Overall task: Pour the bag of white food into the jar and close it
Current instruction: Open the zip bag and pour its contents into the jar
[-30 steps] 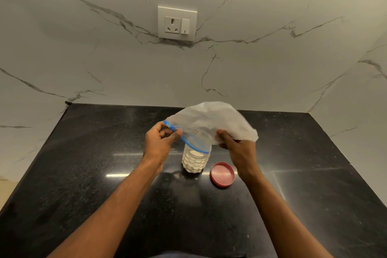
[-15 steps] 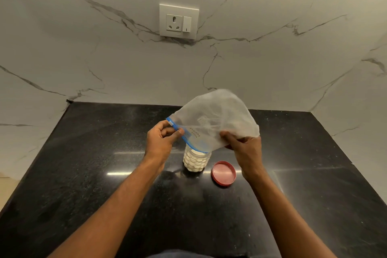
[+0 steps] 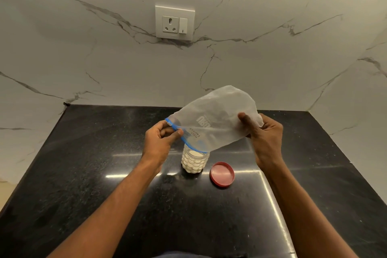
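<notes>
A clear zip bag (image 3: 217, 121) with a blue seal strip hangs tilted, mouth down, over an open glass jar (image 3: 193, 163) holding white food. My left hand (image 3: 160, 140) pinches the blue strip at the bag's mouth, just left of the jar's top. My right hand (image 3: 265, 136) grips the bag's raised bottom end to the upper right. The bag looks nearly empty. The jar stands upright on the black counter (image 3: 83, 174). Its red lid (image 3: 222, 174) lies flat to the right of the jar, apart from it.
A marble wall rises behind the counter with a white socket and switch plate (image 3: 174, 22). The counter's left edge (image 3: 31, 174) drops off diagonally; a marble side wall borders the right.
My right hand has lifted the bag's bottom end higher and further right, tilting the bag more steeply. My left hand stays at the bag's mouth over the jar.
</notes>
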The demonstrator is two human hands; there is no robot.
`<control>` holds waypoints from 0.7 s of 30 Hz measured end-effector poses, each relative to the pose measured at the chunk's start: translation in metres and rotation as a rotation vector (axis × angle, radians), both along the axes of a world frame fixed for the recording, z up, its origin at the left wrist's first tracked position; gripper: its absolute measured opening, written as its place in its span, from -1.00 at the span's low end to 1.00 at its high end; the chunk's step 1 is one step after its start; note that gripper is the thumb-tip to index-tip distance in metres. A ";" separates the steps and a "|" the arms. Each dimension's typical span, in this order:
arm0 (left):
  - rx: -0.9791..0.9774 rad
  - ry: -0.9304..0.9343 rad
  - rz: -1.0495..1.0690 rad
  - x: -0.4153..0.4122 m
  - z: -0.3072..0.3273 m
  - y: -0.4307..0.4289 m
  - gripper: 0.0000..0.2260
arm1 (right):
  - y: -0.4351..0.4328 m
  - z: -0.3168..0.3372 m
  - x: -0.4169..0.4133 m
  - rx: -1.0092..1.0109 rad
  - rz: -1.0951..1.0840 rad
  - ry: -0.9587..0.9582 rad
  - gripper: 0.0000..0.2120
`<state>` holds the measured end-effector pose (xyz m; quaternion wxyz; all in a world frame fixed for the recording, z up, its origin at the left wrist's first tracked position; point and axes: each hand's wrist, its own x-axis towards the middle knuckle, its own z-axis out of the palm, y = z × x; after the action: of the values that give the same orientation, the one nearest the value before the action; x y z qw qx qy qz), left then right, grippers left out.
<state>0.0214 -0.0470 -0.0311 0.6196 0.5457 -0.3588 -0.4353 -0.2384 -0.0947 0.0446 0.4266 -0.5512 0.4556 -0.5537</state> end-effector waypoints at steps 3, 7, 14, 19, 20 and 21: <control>0.004 0.000 0.003 0.001 0.002 0.001 -0.71 | 0.002 0.005 0.000 -0.092 0.027 0.233 -0.59; 0.021 0.007 -0.006 0.001 0.002 0.004 -0.74 | -0.001 0.031 0.006 -0.333 0.039 0.523 -0.11; 0.018 0.033 -0.039 -0.001 0.006 0.007 -0.80 | -0.006 0.055 0.023 -0.421 0.051 0.453 -0.83; 0.010 0.098 -0.051 0.000 0.010 0.008 -0.78 | -0.007 0.052 0.019 -0.376 -0.087 0.347 -0.95; 0.018 0.122 -0.051 0.000 0.012 0.008 -0.77 | -0.008 0.052 0.018 -0.378 -0.101 0.348 -0.94; 0.024 0.146 -0.046 0.000 0.014 0.006 -0.77 | -0.008 0.051 0.017 -0.376 -0.115 0.349 -0.90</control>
<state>0.0217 -0.0408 -0.0166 0.6272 0.5116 -0.3199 -0.4925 -0.2212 -0.1032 0.0960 0.1996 -0.6812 0.4421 -0.5483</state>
